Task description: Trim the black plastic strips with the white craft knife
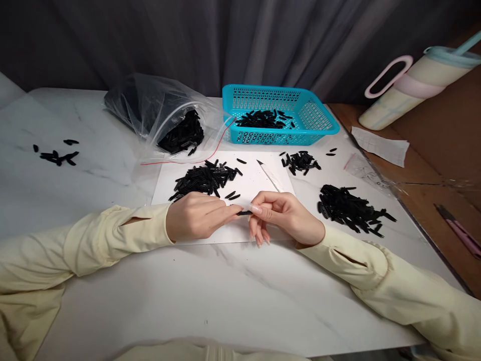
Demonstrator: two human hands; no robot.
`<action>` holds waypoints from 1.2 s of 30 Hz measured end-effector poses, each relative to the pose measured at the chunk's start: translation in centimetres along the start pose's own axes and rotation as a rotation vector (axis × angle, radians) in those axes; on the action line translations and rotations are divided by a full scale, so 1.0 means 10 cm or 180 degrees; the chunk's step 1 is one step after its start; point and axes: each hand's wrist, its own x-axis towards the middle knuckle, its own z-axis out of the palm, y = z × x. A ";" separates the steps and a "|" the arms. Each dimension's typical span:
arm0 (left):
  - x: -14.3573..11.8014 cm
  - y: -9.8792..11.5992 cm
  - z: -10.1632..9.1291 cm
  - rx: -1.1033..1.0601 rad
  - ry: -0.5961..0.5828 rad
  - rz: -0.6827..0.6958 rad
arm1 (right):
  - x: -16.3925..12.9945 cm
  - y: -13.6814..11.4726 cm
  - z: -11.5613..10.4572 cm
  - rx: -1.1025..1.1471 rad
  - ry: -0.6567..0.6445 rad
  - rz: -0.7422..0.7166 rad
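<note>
Between my two hands, over the front of a white sheet (233,234), is a small thin black piece (244,213), perhaps plastic. My left hand (201,215) pinches its left end, and my right hand (280,213) grips the right end between thumb and forefinger. The other fingers of my right hand curl loosely below. Just beyond my left hand lies a heap of similar black pieces (205,178), with a few loose ones beside it. A white-handled craft knife (271,176) with a dark tip rests on the sheet behind my right hand.
At the back stand a blue basket (283,136) and an open clear zip bag (150,108), both holding black pieces. More piles lie right (349,210), back right (300,162) and far left (58,157). A tumbler (417,82), paper (381,145) and pink-handled tool (460,233) are at right.
</note>
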 end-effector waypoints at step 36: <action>-0.01 -0.01 0.01 0.0144 0.0038 0.0068 | -0.01 0.00 0.02 -0.0091 0.0098 -0.0024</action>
